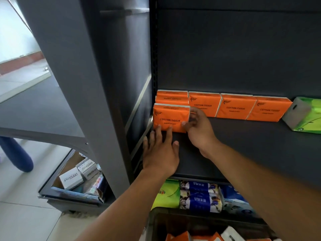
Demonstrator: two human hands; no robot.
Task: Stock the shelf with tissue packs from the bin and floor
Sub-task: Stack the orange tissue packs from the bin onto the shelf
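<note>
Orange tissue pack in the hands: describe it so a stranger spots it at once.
On the dark shelf, a row of orange packs lines the back wall. At the far left, the orange tissue pack stands alone in front of that row, the right hand pinching its end, the left hand touching its base.

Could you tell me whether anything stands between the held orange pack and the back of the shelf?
Yes: stacked orange packs sit directly behind the held pack, filling the back-left corner of the shelf.
</note>
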